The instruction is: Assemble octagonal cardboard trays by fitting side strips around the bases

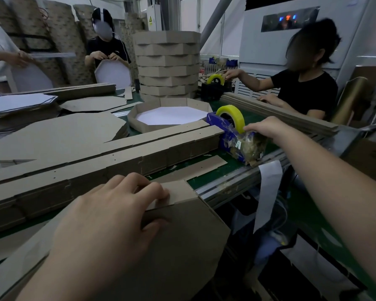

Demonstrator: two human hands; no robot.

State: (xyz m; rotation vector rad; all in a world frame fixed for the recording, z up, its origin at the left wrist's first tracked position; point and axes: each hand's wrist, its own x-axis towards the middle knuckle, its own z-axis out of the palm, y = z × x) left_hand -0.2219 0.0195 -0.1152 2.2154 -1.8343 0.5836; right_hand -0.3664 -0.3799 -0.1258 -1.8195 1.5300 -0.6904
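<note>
— Where's the tray being worked on?

— At the table's near edge, tipped up toward the worker. The octagonal base [182, 233] shows its brown face, and a side strip [178, 192] is folded along its upper edges. The left hand [109, 216] holds the two together, fingers curled over the strip and thumb against the base.

— And the other hand?

— The right hand [267, 127] is out at the table's right edge, fingertips bunched on the yellow tape roll [232, 115] in the blue dispenser [226, 146], apparently pinching the tape's end.

— So how far along?

— I'd judge the strip is wrapped but not yet taped shut, so the joint is what's left. One finished tray [139, 121] lies mid-table, and a tall stack of trays [167, 66] stands at the far edge.

— Much still to do?

— Plenty: piled strips [117, 157] run across the table, and flat bases [59, 135] sit toward its left edge.
</note>
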